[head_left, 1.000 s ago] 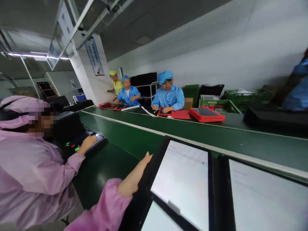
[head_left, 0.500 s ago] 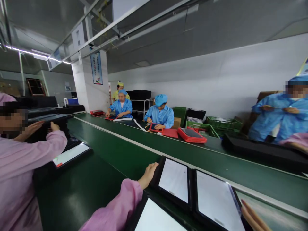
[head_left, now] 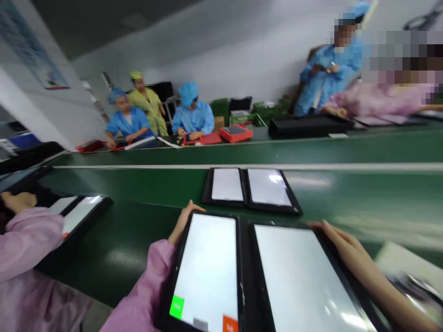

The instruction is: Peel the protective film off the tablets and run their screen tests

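Two tablets with lit white screens lie side by side on a black tray in front of me. The left tablet [head_left: 207,263] shows a green square and an orange-red square near its lower edge. Beside it, the right tablet [head_left: 301,272] has a plain white screen. My left hand [head_left: 183,221] grips the tray's far left edge, at the tablet's corner. On the opposite side, my right hand [head_left: 341,240] is closed along the tray's right edge, its fingertips partly hidden. Just beyond lies another black tray [head_left: 245,203] with two smaller-looking lit tablets.
A green work surface [head_left: 138,184] runs across, with a pale strip [head_left: 166,167] along it. To the left, a co-worker's pink sleeve [head_left: 34,230] is near more lit tablets [head_left: 83,212]. Across sit people in blue, with red cases [head_left: 236,133]. Blurred pale items [head_left: 411,267] lie at right.
My hands have gone from the sides of the farther tray to those of the nearer one. The view has turned right and down. The farther tray now lies untouched near the pale strip.
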`<state>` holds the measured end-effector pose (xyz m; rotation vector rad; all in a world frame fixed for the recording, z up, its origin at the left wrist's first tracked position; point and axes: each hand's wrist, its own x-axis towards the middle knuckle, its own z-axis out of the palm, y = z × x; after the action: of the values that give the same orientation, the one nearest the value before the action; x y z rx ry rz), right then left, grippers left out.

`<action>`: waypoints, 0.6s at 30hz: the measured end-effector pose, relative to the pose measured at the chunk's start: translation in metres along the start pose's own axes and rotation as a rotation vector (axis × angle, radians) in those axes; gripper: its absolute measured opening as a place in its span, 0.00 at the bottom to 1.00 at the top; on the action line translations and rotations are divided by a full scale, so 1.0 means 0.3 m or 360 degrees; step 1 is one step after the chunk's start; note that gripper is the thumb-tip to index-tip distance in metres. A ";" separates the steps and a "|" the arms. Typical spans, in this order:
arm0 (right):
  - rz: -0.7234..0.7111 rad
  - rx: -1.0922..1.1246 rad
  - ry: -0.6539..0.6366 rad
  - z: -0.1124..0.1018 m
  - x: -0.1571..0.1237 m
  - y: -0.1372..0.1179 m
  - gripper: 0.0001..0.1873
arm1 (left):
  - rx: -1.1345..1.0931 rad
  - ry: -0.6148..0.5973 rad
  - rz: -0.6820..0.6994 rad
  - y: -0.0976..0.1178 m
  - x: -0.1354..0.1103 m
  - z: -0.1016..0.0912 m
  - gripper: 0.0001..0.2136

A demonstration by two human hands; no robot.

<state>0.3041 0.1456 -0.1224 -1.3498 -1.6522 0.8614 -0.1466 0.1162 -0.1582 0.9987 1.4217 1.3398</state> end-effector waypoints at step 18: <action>-0.0022 0.0259 0.0273 0.035 -0.025 0.022 0.30 | 0.1094 0.0224 0.0674 0.252 -0.184 0.009 0.15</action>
<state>0.2982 0.1393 -0.1341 -1.2618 -1.4274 0.8288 -0.1321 0.0699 -0.0780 1.7575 1.9105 1.2407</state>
